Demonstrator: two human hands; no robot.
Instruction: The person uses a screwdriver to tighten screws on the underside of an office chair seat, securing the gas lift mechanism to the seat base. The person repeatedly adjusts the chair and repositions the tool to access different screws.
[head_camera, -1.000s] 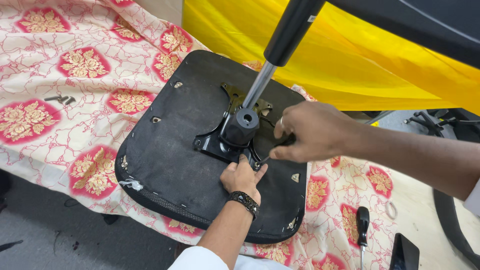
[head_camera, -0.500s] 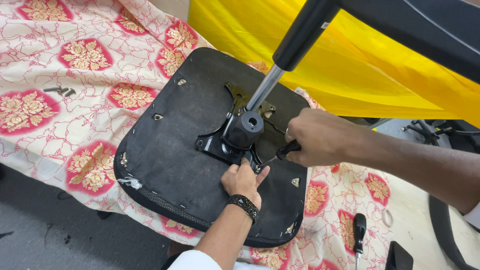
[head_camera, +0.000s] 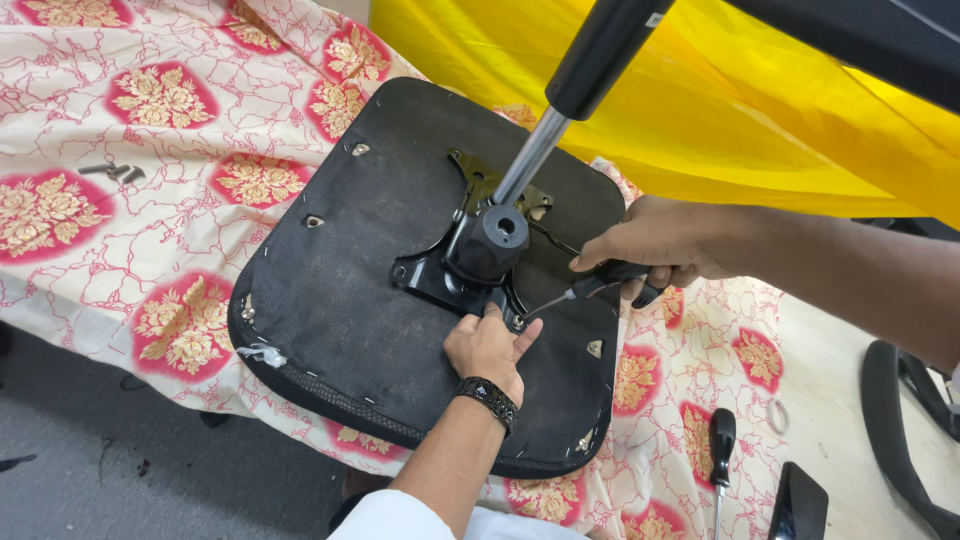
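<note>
A black chair seat (head_camera: 340, 310) lies upside down on a floral cloth (head_camera: 150, 230). A black metal mechanism plate (head_camera: 425, 278) is mounted at its middle, with a gas cylinder (head_camera: 530, 155) rising from it. My left hand (head_camera: 487, 350), with a black bracelet on the wrist, rests on the seat at the plate's near edge, fingertips by a screw. My right hand (head_camera: 660, 240) grips the black handle of a screwdriver (head_camera: 600, 282). Its tip meets that screw beside my left fingers.
Loose screws (head_camera: 112, 172) lie on the cloth at far left. A second screwdriver (head_camera: 720, 445), a small ring (head_camera: 775, 412) and a flat black object (head_camera: 795, 505) lie at lower right. Yellow fabric (head_camera: 720, 120) covers the back. A black chair part (head_camera: 900, 420) curves at right.
My right hand has drawn back to the right of the plate, and the screwdriver's shaft now shows with its tip at the screw. My left hand stays at the plate's near edge.
</note>
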